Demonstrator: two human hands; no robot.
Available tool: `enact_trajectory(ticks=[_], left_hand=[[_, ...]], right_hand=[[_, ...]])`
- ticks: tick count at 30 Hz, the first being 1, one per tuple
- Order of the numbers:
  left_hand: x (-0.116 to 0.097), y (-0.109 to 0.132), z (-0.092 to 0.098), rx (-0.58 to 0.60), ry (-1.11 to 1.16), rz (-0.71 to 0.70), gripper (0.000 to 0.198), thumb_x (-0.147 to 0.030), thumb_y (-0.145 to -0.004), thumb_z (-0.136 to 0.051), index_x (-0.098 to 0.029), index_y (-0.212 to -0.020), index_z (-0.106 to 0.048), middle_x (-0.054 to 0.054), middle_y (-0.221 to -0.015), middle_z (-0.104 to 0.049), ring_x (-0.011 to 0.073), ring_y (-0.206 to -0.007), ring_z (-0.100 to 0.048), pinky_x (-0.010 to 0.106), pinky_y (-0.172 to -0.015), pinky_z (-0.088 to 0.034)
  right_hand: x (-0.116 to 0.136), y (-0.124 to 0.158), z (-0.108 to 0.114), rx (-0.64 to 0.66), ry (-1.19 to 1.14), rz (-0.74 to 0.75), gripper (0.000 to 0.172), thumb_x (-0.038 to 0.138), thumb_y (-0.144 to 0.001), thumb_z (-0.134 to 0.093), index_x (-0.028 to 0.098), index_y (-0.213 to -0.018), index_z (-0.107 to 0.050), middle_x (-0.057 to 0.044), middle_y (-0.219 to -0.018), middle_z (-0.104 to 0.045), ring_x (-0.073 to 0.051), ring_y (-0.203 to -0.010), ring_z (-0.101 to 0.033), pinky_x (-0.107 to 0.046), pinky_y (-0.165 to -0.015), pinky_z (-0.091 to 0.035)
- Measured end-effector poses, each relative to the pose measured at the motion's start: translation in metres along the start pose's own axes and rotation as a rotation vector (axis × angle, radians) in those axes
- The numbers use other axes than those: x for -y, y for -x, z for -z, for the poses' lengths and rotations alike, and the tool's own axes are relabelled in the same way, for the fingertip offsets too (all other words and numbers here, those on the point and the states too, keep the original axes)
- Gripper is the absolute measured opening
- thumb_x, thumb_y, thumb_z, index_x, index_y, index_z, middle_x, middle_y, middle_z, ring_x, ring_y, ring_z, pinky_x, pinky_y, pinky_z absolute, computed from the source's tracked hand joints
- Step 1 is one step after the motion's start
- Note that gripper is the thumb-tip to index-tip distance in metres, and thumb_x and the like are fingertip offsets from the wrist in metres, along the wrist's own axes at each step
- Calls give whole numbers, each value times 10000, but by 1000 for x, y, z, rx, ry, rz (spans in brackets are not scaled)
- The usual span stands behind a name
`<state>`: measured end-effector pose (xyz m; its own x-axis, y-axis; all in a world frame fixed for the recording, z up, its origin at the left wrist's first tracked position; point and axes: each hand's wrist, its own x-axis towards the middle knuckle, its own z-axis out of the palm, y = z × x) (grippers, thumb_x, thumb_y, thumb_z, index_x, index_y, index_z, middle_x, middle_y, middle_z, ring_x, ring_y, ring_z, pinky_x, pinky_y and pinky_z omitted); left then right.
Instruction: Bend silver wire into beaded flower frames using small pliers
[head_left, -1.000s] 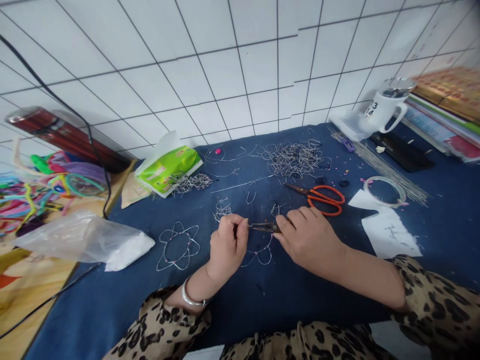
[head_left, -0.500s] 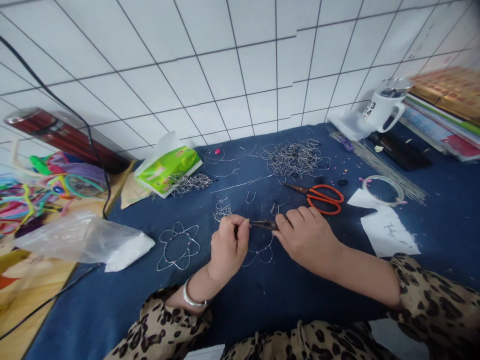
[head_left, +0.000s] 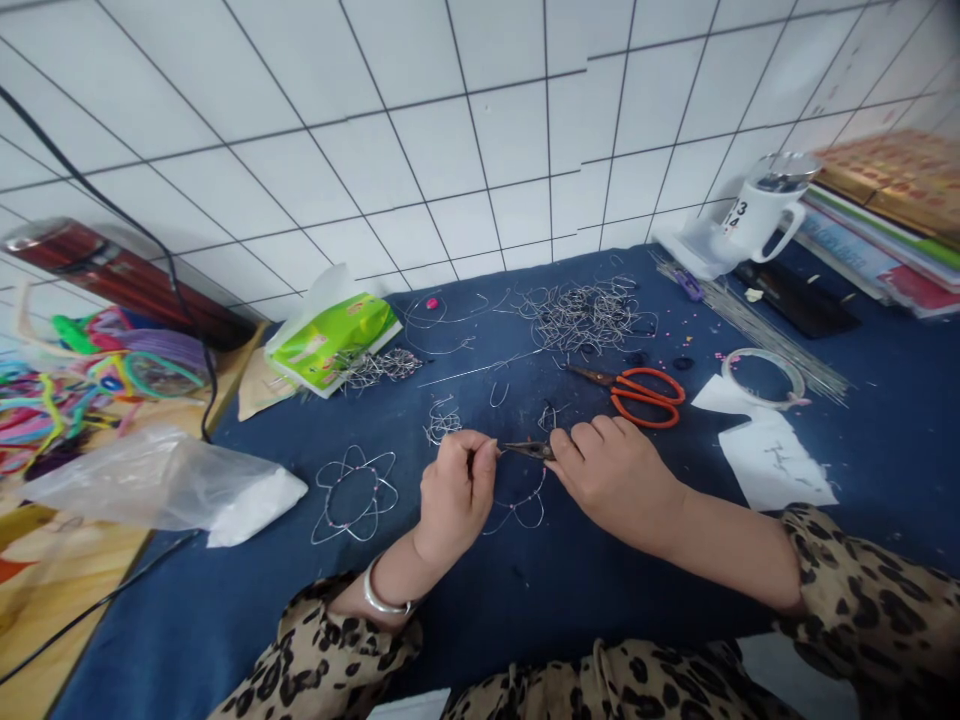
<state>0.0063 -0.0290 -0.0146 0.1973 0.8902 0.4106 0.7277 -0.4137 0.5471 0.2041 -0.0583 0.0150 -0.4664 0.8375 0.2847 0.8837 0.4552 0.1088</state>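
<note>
My right hand (head_left: 619,485) is closed around needle-nose pliers (head_left: 527,450), whose jaws point left. At the tips of those jaws my left hand (head_left: 456,495) is pinched, thumb against forefinger; what sits between the fingers is too small to make out. Beneath both hands lies a wire flower shape (head_left: 529,512) with small pink beads, partly hidden. Another beaded wire flower (head_left: 354,497) rests flat to the left. Just beyond the hands are a small bundle of bent wires (head_left: 444,420), a single U-shaped wire (head_left: 499,394) and orange-handled scissors (head_left: 646,398).
A heap of bent wires (head_left: 589,315) lies at the back of the blue cloth (head_left: 465,650). Left are a green tissue pack (head_left: 334,340) and a plastic bag (head_left: 180,480). Right are a wire coil (head_left: 763,378), torn white paper (head_left: 780,455), straight wires (head_left: 757,325) and a white mug (head_left: 765,215).
The view has shifted very slightly. Both hands keep the same hold, with the pliers' tips still at the left fingertips.
</note>
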Motion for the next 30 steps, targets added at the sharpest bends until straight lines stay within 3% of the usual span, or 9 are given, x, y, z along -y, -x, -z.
enact_trajectory(ticks=[6, 14, 17, 25, 30], left_hand=[[3, -2, -1, 91, 141, 69, 84, -257, -880, -466, -182, -884, -502, 3, -717, -590, 118, -623, -594, 232, -590, -445], [3, -14, 0, 400, 449, 176, 215, -320, -905, -421, -174, -794, -534, -30, -583, -509, 91, -500, -490, 216, -537, -406], [4, -17, 0, 462, 567, 238, 249, -343, -902, -426, -165, -774, -543, -30, -582, -504, 84, -494, -479, 203, -516, -404], [7, -16, 2, 454, 628, 264, 240, -345, -904, -429, -165, -798, -547, -30, -579, -500, 83, -486, -470, 201, -492, -401], [6, -15, 2, 351, 565, 191, 187, -298, -897, -456, -165, -811, -556, -9, -652, -540, 101, -597, -517, 232, -616, -416]], right_hand=[[-2, -1, 1, 16, -33, -11, 278, 313, -918, -367, 135, -926, -581, -66, -717, -536, -196, -698, -445, -330, -611, -251], [-11, -1, -7, 44, -126, -30, 267, 328, -908, -399, 140, -912, -588, -65, -726, -547, -181, -703, -466, -310, -636, -280], [-14, 0, -14, 67, -173, -21, 270, 328, -914, -388, 148, -912, -590, -59, -726, -548, -173, -704, -473, -299, -646, -292], [-17, -1, -17, 120, -250, -12, 318, 346, -935, -328, 162, -946, -587, -53, -758, -553, -169, -718, -474, -297, -669, -313], [-19, -2, -17, 109, -230, 10, 298, 344, -924, -351, 164, -986, -581, -57, -777, -549, -180, -734, -462, -308, -676, -309]])
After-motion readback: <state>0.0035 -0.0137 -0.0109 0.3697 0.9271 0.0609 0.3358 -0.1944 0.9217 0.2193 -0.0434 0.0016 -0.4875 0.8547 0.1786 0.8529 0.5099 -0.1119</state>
